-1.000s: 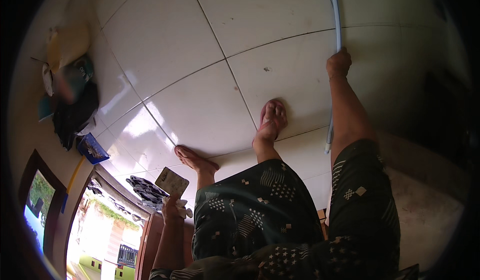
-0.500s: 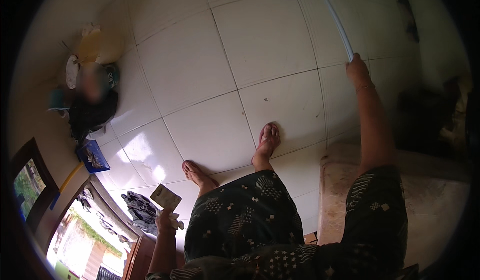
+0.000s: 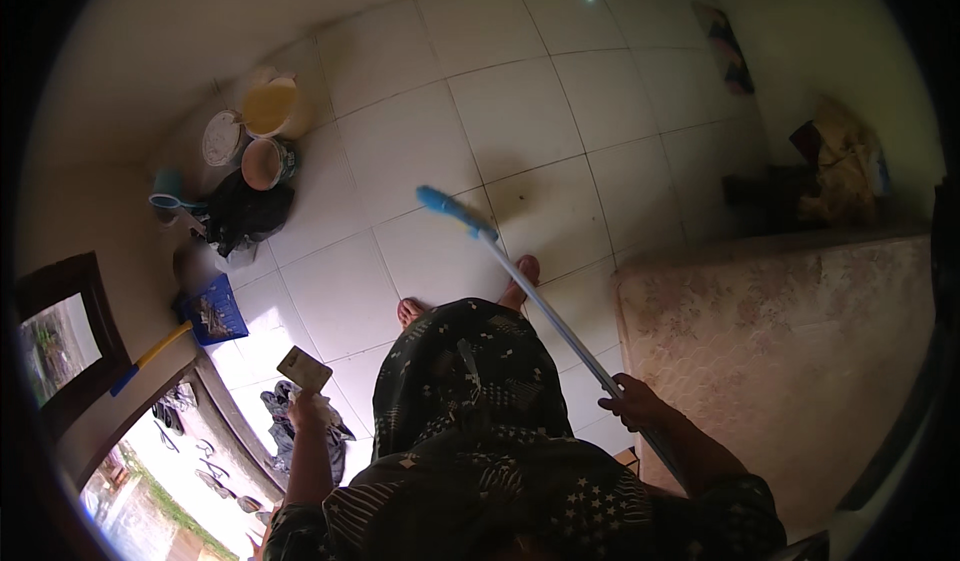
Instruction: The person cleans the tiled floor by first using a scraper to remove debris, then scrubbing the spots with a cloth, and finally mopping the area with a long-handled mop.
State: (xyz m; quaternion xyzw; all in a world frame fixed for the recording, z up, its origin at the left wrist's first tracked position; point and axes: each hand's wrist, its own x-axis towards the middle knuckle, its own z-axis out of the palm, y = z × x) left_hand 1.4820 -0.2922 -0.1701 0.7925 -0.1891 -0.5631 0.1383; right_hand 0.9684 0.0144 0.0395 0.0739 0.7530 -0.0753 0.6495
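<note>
My right hand (image 3: 632, 403) is closed around the pale metal pole of a broom (image 3: 566, 333), whose blue head (image 3: 450, 211) is raised in front of my feet. The lower end of the pole runs back along my right forearm. In my left hand (image 3: 306, 413) is a flat, beige-grey rectangular piece (image 3: 304, 370), pinched at its lower edge. Something white and crumpled shows beside the fingers there; I cannot make out what it is. Dark crumpled bags (image 3: 300, 451) lie on the floor just beyond that hand.
White floor tiles (image 3: 400, 161) spread ahead. Several buckets (image 3: 266, 164) and a black bag (image 3: 245, 216) stand along the left wall, with a blue basket (image 3: 215, 311) nearer. A floral mattress (image 3: 760, 341) lies on the right. Shoes (image 3: 215, 481) are outside the doorway.
My right hand has drawn back from the far right to near my side, bringing the broom's head into view. The view has shifted; my left hand still holds the flat piece.
</note>
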